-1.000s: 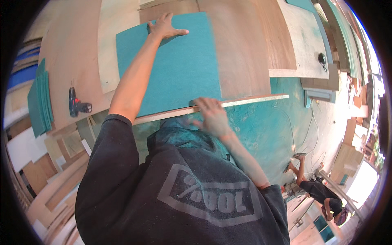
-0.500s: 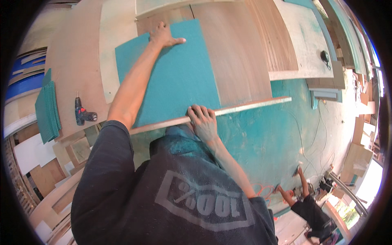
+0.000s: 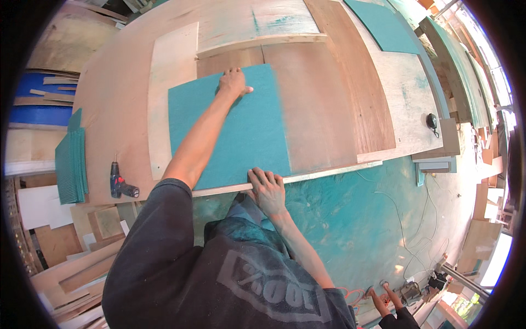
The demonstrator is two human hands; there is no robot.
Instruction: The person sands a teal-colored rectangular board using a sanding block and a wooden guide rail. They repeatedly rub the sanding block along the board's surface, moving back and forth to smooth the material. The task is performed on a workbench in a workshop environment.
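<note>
A teal rectangular sheet [image 3: 241, 137] lies flat on brown wooden boards on the workbench. At the sheet's far edge rests my left hand [image 3: 234, 84], its thumb stretched out sideways over the teal surface and its fingertips at the rim. My right hand [image 3: 268, 192] is at the near edge, with its fingers on top and its thumb lower, gripping the sheet against the pale wooden strip [image 3: 329, 174] along the bench front. A brown panel [image 3: 315, 109] shows bare to the right of the sheet.
A cordless drill [image 3: 121, 183] and a stack of teal pieces [image 3: 72, 164] are at the left. A black tape measure [image 3: 432, 122] sits at the bench's right end. Cables [image 3: 405, 230] trail over the teal-stained floor. Another person's legs [image 3: 383, 299] show at lower right.
The whole view has shifted, so the bench sits lower and more of its far side shows. Both hands keep their places on the sheet. Less of the other person shows.
</note>
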